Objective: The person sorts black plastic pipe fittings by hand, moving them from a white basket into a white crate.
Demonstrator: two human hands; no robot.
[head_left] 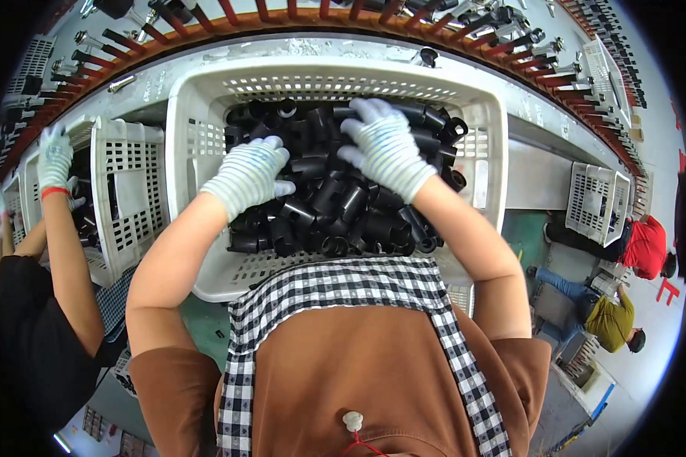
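A large white plastic basket [495,175] in front of me holds a heap of short black tube-like parts [328,196], some with cut-out ends. My left hand [245,177], in a striped knit glove, reaches over the left side of the heap with its thumb apart from its fingers. My right hand [389,148], gloved the same way, lies over the far right-middle of the heap, its fingers spread on the black parts. Neither hand shows a part gripped in it. What lies under the palms is hidden.
A curved rack of reddish-brown pegs [297,14] with black and metal pieces runs behind the basket. A gloved co-worker's hand [56,152] is at another white basket [129,190] on the left. Two seated people and a white crate [596,202] are at the right.
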